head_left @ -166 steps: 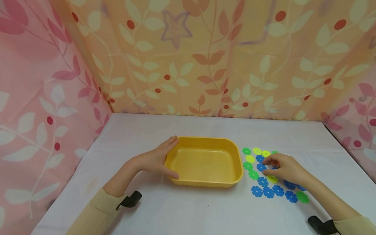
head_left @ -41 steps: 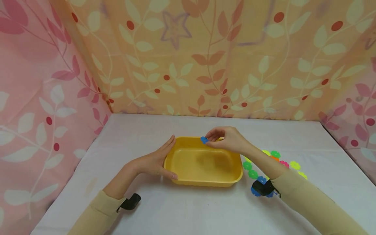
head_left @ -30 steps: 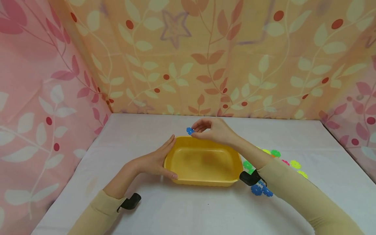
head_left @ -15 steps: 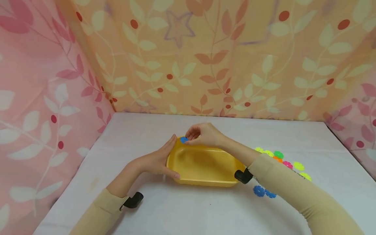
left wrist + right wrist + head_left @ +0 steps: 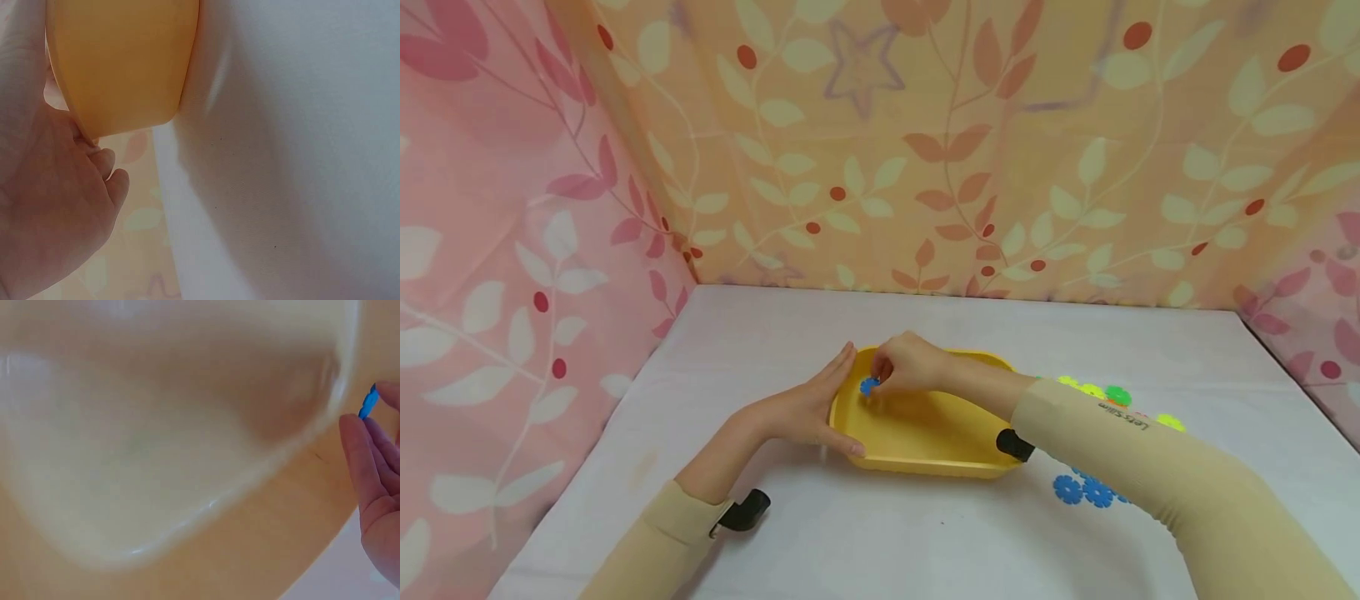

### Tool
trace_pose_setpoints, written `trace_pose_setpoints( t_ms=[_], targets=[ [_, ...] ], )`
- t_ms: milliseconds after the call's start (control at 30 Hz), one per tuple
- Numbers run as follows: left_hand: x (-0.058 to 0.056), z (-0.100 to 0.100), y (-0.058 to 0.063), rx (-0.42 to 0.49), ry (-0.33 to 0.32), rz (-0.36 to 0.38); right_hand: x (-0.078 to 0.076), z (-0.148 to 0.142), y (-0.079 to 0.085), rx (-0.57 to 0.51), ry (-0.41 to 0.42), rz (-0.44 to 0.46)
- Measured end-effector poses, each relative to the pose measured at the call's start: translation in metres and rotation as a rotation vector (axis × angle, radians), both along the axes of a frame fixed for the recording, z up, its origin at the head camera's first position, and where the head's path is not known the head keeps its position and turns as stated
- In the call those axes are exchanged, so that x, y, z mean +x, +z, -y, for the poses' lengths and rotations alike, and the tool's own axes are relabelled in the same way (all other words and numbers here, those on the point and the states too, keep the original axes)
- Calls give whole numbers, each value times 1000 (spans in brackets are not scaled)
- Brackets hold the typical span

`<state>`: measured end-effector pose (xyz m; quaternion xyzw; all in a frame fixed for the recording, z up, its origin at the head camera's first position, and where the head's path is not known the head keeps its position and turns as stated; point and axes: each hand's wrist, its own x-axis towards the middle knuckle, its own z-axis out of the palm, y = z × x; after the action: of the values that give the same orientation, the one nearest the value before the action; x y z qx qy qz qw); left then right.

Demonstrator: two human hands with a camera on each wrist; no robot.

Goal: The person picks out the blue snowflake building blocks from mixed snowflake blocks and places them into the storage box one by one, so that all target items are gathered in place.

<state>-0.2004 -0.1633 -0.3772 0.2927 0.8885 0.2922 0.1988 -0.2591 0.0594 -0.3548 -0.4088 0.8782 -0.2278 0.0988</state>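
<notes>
A yellow plastic basin (image 5: pixel 940 437) stands on the white table. At its left end my left hand (image 5: pixel 801 412) holds the rim, with the thumb at the near corner and the fingers toward the far corner. In the left wrist view, that hand (image 5: pixel 62 194) lies against the basin's outer wall (image 5: pixel 122 62). My right hand (image 5: pixel 913 362) reaches over the basin's far left part and pinches a blue snowflake disc (image 5: pixel 869 386) between thumb and fingers. The right wrist view shows the disc (image 5: pixel 369 403) edge-on at the fingertips of the right hand (image 5: pixel 381 487).
Right of the basin lie several loose snowflake discs: blue ones (image 5: pixel 1067 490) in front, yellow (image 5: pixel 1171 422) and green (image 5: pixel 1117 395) ones behind. The right forearm (image 5: pixel 1120 450) covers part of this group. Patterned cloth (image 5: pixel 865 167) hangs behind the table (image 5: pixel 850 542).
My right hand has carried a blue disc from the right-hand group, past the basin's far rim, then down inside its left part. The left hand stays at the basin's left end.
</notes>
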Motion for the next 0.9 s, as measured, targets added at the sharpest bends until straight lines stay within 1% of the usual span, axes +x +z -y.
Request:
trace_pose_setpoints(
  t_ms=[233,367,500,900],
  targets=[
    [0,0,0,-13,8,-9,0,9,-8,147,-24,-39],
    [-1,0,-2,-14,0,-11,-1,11,-12,195,-33,-52],
    [-1,0,-2,-14,-4,-9,-1,12,-15,214,-32,-54],
    [-1,-1,-2,-14,3,-3,-1,11,-20,204,-12,-63]
  ],
)
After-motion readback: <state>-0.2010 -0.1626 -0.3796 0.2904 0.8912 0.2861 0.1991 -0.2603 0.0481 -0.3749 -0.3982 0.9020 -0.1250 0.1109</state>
